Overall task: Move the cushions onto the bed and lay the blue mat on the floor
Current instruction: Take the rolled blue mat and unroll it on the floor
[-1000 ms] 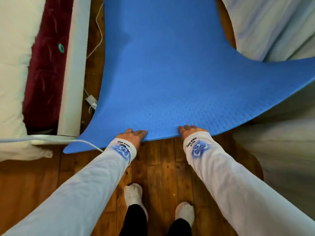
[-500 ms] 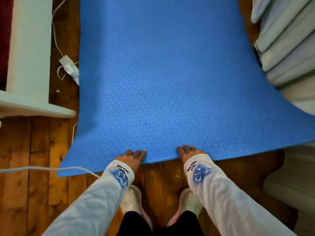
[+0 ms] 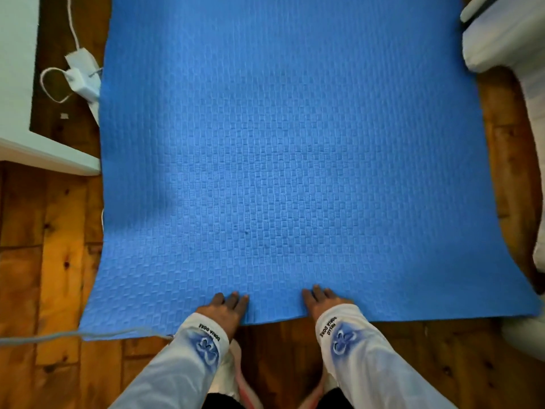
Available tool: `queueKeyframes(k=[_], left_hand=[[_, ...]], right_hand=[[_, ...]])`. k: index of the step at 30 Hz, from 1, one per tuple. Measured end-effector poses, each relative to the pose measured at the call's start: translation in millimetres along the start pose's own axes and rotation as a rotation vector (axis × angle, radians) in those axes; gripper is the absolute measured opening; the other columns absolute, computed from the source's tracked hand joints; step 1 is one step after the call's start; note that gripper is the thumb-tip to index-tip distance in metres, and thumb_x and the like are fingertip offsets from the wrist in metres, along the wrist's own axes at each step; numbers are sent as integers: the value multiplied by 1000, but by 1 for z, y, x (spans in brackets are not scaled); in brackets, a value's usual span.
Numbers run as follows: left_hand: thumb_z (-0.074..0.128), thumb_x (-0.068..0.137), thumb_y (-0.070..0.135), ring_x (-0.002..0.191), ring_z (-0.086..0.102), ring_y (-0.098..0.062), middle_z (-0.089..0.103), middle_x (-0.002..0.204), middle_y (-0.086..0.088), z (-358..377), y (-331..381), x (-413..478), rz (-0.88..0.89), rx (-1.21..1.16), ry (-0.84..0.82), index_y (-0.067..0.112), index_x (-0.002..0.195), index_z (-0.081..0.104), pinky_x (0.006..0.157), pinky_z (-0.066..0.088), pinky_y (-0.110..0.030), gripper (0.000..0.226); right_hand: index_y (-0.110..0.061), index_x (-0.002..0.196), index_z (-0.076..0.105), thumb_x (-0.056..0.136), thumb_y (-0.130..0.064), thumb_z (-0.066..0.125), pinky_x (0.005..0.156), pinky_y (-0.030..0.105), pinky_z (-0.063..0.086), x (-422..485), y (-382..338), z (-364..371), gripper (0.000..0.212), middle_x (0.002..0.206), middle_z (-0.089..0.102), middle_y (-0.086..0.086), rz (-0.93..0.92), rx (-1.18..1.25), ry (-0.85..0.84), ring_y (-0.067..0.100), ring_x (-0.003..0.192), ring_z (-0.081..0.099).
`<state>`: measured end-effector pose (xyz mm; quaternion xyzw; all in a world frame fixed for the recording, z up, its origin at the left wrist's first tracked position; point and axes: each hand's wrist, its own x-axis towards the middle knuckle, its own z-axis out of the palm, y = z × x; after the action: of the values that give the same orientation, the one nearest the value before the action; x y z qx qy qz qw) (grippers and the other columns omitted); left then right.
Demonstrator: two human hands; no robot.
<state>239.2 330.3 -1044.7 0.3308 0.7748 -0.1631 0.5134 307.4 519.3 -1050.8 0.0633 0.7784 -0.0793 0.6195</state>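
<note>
The blue mat [image 3: 280,149], textured with a woven pattern, spreads over the wooden floor and fills most of the view. Its near edge runs just in front of my feet. My left hand [image 3: 225,309] and my right hand [image 3: 323,302] each grip that near edge, fingers on top of the mat, about a hand's width apart. Both arms wear white sleeves with blue prints. The mat's near corners flare out to the left and right. No cushions are in view.
A white bed frame edge [image 3: 35,154] stands at the left. A white charger with its cable [image 3: 81,79] lies on the floor [image 3: 44,261] beside the mat's left edge. White bedding or furniture [image 3: 513,39] borders the right. A grey cable [image 3: 59,338] crosses the floor at the lower left.
The mat has come down from a raised, curled position to lie nearly flat, and its right side has slid off the white bedding. My hands moved lower and nearer to my feet, still holding the edge.
</note>
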Motion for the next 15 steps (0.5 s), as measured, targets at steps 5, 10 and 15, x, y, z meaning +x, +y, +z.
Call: queueKeyframes(k=[5, 10, 15], left_hand=[[55, 84, 53, 134, 42, -28, 38, 151, -2, 16, -9, 17, 50, 2, 0, 19, 146, 31, 101, 45, -46, 75], [38, 93, 48, 145, 27, -25, 12, 162, 2, 18, 2, 22, -37, -150, -93, 23, 150, 13, 112, 34, -43, 67], [37, 96, 34, 137, 42, -26, 33, 154, -3, -29, 18, -5, -114, -355, -67, 25, 150, 15, 114, 30, -42, 59]], right_hand=[[-18, 152, 17, 103, -24, 22, 115, 46, 28, 25, -3, 9, 49, 163, 6, 7, 55, 64, -74, 33, 144, 28], [-15, 148, 27, 103, -19, 25, 114, 45, 24, 25, -6, 3, 46, 158, 22, 11, 75, 45, -49, 30, 143, 30], [-16, 138, 41, 99, -22, 37, 112, 42, 29, -4, -12, -11, 40, 146, 41, 8, 87, 129, -9, 25, 136, 41]])
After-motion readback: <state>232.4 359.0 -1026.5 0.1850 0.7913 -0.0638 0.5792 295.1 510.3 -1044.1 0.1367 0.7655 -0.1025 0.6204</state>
